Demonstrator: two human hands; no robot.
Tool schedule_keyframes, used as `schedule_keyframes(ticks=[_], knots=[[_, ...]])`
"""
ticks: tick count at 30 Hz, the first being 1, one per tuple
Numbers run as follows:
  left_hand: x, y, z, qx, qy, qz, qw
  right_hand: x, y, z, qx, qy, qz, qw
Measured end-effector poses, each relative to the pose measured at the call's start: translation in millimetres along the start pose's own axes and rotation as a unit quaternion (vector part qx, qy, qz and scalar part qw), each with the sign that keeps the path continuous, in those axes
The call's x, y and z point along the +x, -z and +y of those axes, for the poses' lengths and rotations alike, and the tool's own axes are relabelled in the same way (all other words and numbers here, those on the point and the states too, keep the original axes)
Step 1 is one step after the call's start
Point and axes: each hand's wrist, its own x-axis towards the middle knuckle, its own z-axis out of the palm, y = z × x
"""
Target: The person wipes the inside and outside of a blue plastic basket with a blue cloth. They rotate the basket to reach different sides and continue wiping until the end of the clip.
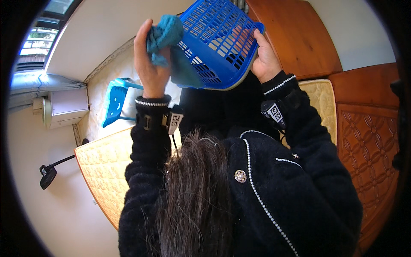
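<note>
A blue plastic basket (pixel 229 64) with slotted, see-through walls is held up tilted in front of me, over my dark-clothed lap. My right hand (pixel 266 60) grips its right side, thumb on the outer face near the rim; several of its fingers show through the slots. In my left hand (pixel 152 70) is a bunched teal cloth (pixel 167 34), pinched between thumb and fingers. The cloth's lower part hangs against the basket's left side. Part of the left hand's fingers is hidden behind the cloth.
A blue stool (pixel 114 103) with a smiling face stands on the floor to the left. Yellow patterned mattress (pixel 107 162) lies beneath me. Carved wooden panel (pixel 366 141) is at the right, a wooden board (pixel 299 38) ahead. A white cabinet (pixel 68 105) stands by the curtain (pixel 25 88).
</note>
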Motion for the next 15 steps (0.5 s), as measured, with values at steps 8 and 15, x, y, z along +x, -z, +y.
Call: schedule_keyframes(ticks=[8,15], knots=[[23.4,-5.0,-24.2,-0.13,0.112,-0.143,0.975,-13.5,5.7,14.6,0.031,-0.006,-0.048,0.998],[11.9,-2.6,-39.0,-0.032,0.14,-0.121,0.982,-35.6,-9.4,45.4,0.067,-0.126,-0.113,0.983]])
